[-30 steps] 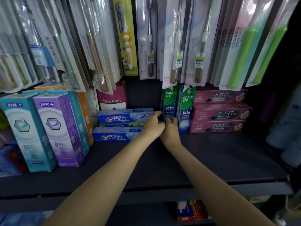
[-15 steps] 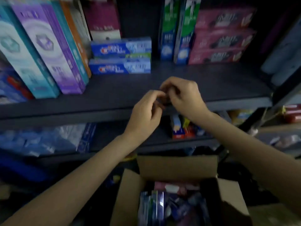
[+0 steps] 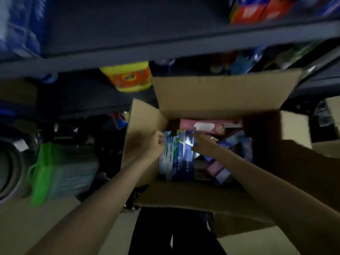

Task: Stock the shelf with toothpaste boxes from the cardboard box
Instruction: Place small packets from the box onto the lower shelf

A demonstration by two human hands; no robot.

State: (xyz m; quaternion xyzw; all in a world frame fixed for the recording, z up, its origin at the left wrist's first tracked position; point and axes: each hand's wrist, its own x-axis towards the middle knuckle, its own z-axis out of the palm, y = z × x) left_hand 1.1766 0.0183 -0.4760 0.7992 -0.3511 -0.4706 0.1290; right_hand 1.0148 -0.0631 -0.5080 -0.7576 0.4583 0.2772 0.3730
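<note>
I'm looking straight down into the carton (image 3: pixel 217 92) now, where half a second ago the view took in the toothpaste shelf, and both hands have come down from that shelf's edge into the carton. My left hand (image 3: pixel 153 142) is at the left end of a row of blue-and-green toothpaste boxes (image 3: pixel 176 157) standing on edge along the carton's left wall; its fingers curl in against the outermost box, but the blur keeps me from saying whether they grip it, so I cannot tell if that hand is holding anything. My right hand (image 3: pixel 203 144) reaches in from the right, fingers laid fairly straight against the other side of the same row, touching the blue box there, not closed round it as far as I can see. So the boxes sit between my two hands, inside the carton, none lifted out. Behind them a pink box (image 3: pixel 207 126) lies flat against the far wall, and more blue and pink boxes lie tumbled on the right, under my right forearm. The carton's flaps stand open, the far one up against a dark shelf (image 3: pixel 165 52). Under that shelf sits a yellow tub (image 3: pixel 128 76) with an orange label, and a green bag (image 3: pixel 46 172) is on the floor to the left. Red boxes (image 3: pixel 253 10) show on the shelf at top right.
</note>
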